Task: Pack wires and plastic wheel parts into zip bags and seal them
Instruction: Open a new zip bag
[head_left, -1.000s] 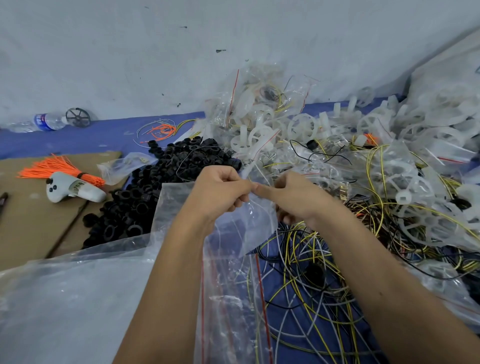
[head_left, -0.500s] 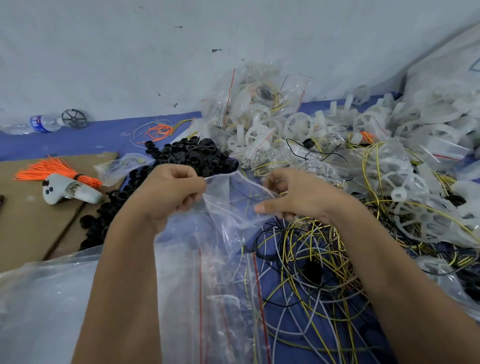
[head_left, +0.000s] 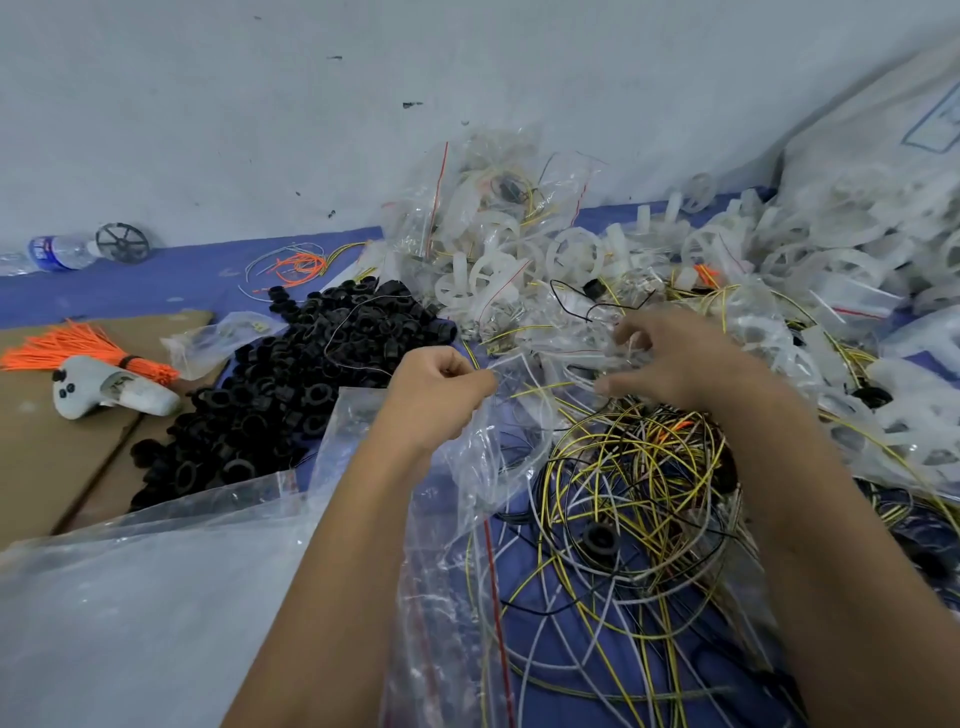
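My left hand (head_left: 441, 387) pinches the top edge of a clear zip bag (head_left: 493, 452), which hangs crumpled below it. My right hand (head_left: 675, 364) hovers blurred over the heap to the right of the bag, thumb and curved fingers apart, with white wire and plastic film between them. A tangle of yellow, white and black wires (head_left: 639, 499) lies on the blue mat under my right wrist. White plastic wheel parts (head_left: 571, 254), loose and in filled bags, are heaped behind and to the right.
A pile of black rings (head_left: 291, 384) lies left of my left hand. Flat zip bags with red strips (head_left: 452, 597) and a large clear plastic sheet (head_left: 130, 597) lie near me. On the cardboard (head_left: 47, 457) are orange cable ties (head_left: 78, 343) and a white controller (head_left: 104, 389).
My hands, together on the bag's mouth a second ago, pulled apart. My right hand let go of the bag and moved right and away over the heap; my left keeps its edge.
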